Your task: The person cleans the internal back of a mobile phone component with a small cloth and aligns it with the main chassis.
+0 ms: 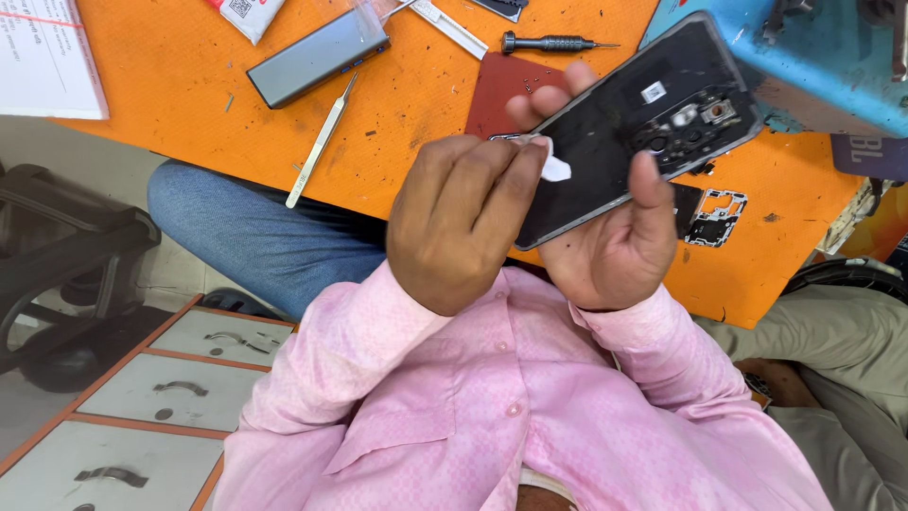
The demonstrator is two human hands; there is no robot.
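- The phone back panel [619, 132] is black and glossy, inner side up, with a camera cutout near its far end, held tilted above the orange desk [397, 123].
- The right hand [615, 241] fingers grip its edges.
- The left hand [454, 222] fingers close on a white wipe [554, 168], pressing it against the panel.

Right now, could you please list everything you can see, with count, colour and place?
opened slab phone: one, black, gripped in right hand
small wipe scrap: one, white, pinched against phone
metal tweezers: one, silver, table left
flat rectangular metal box: one, grey, table top
slim screwdriver: one, black, table top
rubber mat: one, dark red, behind phone
small camera frame part: one, black, table right
wooden table: one, orange
drawers: three, grey, lower left
hands: left hand, right hand
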